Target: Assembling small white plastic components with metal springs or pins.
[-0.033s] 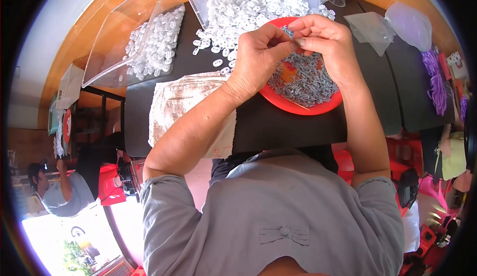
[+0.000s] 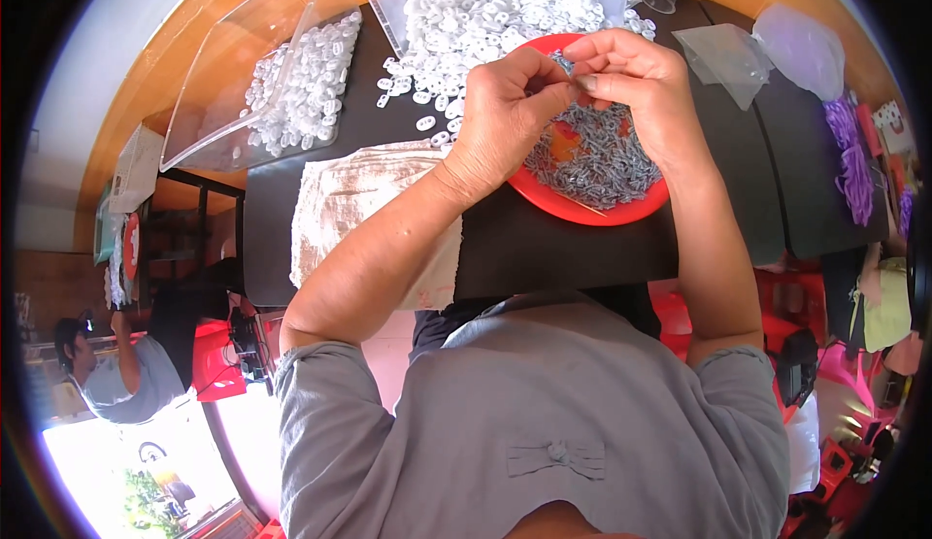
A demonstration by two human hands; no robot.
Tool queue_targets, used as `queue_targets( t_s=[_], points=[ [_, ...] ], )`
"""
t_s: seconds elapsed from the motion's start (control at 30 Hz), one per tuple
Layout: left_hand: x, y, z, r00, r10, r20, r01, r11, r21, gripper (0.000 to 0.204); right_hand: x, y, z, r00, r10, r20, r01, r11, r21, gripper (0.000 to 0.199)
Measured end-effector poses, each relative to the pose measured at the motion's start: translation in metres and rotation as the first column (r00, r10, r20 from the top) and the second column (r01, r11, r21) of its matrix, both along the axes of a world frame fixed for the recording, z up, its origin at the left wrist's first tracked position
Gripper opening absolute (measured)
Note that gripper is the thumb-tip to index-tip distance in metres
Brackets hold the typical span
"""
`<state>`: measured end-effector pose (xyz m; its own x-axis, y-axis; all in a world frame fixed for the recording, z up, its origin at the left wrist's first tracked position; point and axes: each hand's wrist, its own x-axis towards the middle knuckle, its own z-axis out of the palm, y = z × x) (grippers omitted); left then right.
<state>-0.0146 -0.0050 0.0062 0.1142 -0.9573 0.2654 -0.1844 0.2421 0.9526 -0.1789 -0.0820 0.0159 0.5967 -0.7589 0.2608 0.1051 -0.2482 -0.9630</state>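
My left hand (image 2: 507,112) and my right hand (image 2: 636,81) meet above a red plate (image 2: 636,211), fingertips close together. The left thumb and fingers are pinched. The right thumb and forefinger also close in a pinch. Whatever lies between the fingertips is too small and too covered to make out. Below them, a heap of small dark grey pieces (image 2: 602,165) covers most of the plate, with a patch of orange showing through. White oval pieces with two holes (image 2: 505,0) are piled just beyond the hands, some loose on the dark table.
A clear bin (image 2: 233,102) with more white pieces stands at the left. A stained cloth (image 2: 335,199) lies under my left forearm. At the right are clear plastic bags (image 2: 798,49) and a purple cord bundle (image 2: 854,165). Another person (image 2: 136,374) is at the far left.
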Motion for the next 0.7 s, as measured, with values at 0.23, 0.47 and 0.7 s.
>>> queue_targets(
  t_s=[0.23,0.47,0.7],
  points=[
    [0.001,0.002,-0.005,0.997,-0.023,-0.075,0.022,1.000,-0.011,0.013,0.000,0.001,0.001,0.999,0.026,0.032,-0.027,0.999,0.034,0.024],
    [-0.006,0.004,-0.006,0.998,0.025,-0.050,-0.026,1.000,-0.011,0.009,0.000,0.002,-0.001,0.999,0.010,0.050,-0.011,1.000,0.024,0.025],
    [-0.004,0.005,-0.013,0.986,0.120,0.113,-0.095,0.974,-0.207,0.011,0.003,0.008,0.008,0.999,-0.043,0.023,0.042,0.999,0.019,0.023]
  ],
)
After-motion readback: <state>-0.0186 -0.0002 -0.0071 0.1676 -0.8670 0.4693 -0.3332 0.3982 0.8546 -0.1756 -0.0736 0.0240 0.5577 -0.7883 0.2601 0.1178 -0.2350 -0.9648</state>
